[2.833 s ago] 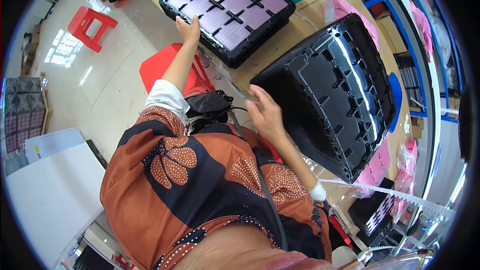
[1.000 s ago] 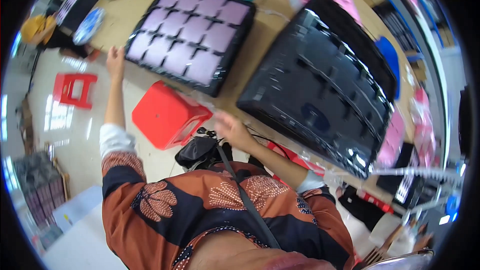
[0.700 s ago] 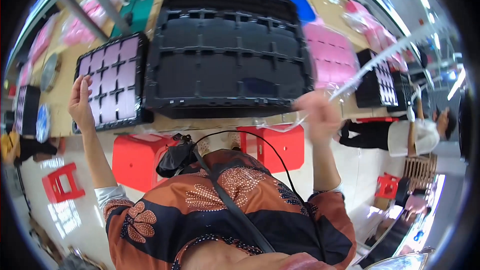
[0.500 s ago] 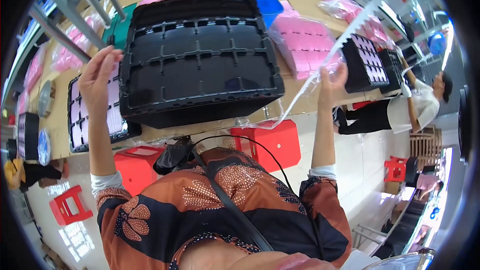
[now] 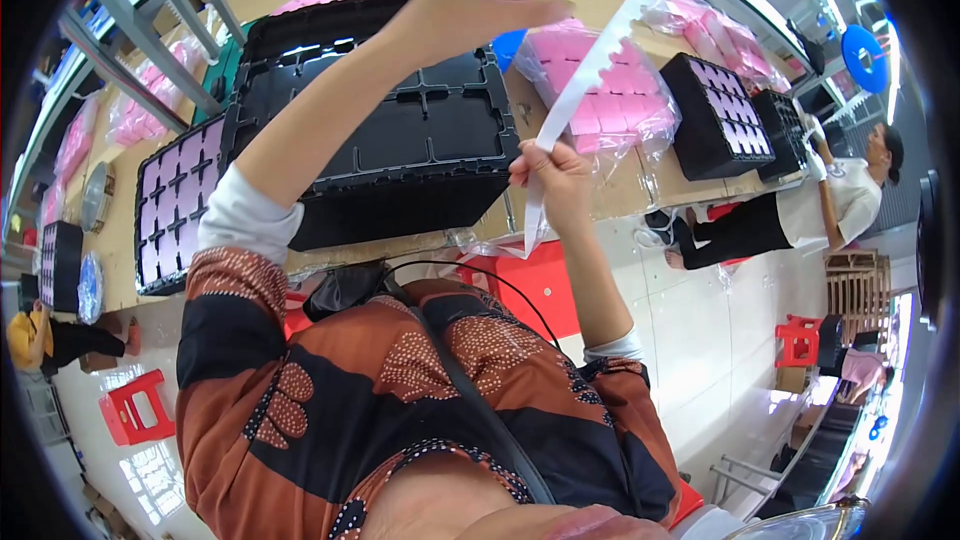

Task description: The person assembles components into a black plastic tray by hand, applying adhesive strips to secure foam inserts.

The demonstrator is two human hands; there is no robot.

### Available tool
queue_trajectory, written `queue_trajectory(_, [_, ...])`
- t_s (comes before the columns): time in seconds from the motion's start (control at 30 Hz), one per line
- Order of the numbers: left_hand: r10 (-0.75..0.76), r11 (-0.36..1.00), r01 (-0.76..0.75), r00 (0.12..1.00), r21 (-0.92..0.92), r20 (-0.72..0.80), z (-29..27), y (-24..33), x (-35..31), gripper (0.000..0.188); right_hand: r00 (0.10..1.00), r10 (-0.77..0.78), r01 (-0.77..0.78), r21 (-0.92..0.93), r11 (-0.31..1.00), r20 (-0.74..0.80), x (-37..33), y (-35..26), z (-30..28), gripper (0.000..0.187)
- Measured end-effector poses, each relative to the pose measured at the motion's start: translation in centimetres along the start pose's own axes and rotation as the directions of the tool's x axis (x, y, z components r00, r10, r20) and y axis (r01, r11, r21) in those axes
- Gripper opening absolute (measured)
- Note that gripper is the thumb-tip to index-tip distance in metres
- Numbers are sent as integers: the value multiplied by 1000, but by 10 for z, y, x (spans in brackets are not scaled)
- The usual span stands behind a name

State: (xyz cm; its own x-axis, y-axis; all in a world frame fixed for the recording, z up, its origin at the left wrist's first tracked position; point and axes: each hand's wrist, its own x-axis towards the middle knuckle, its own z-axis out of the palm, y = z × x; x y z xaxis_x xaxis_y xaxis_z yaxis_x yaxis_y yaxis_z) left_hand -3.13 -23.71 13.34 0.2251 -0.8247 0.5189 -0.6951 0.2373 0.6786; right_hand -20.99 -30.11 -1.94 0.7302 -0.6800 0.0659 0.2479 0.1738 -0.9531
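Note:
A long white plastic strip with a toothed edge slants up to the right in front of the table. My right hand is closed around it near its lower part, and a short end hangs below the fist. Reaching across to the right, my left hand is in the air with its fingers apart, holding nothing. Under my left forearm stands a large black plastic tray stack with a grid of ribs on top, partly hidden by the arm. Beside the strip, behind my right hand, lies a clear-bagged pack of pink foam pieces.
At left is a black box with lilac inserts; a similar box stands at right. A grey metal frame borders the table's left. Red stools are below the table edge. A person works farther right.
My left hand has swung from the black tray stack's left side up and across to the right. My right hand has moved left, now gripping the strip, which stands steeper.

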Motion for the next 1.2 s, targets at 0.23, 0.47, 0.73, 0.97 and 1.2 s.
queue_trajectory(0.23, [24, 984, -17, 999, -179, 41, 5, 6, 6, 38, 979, 63, -58, -30, 998, 192, -24, 18, 38, 16])
queue_trajectory(0.47, [-38, 986, 77, 966, -145, 255, -27, 24, -33, 19, 948, 117, -113, -31, 993, 296, -41, 48, 76, 15])
queue_trajectory(0.73, [-66, 988, 53, 994, 147, 86, -28, -28, -79, 21, 913, 194, -162, -119, 980, 358, -64, 83, 84, 15])
queue_trajectory(0.97, [-240, 971, 240, 970, 6, -38, -29, -48, -112, 19, 653, -708, 660, -661, 358, 269, -42, 28, 74, 24])
queue_trajectory(1.2, [-302, 934, 293, 953, -205, -16, -20, -53, -108, 25, 418, -828, 763, -639, 96, 374, 14, 1, 97, 24])
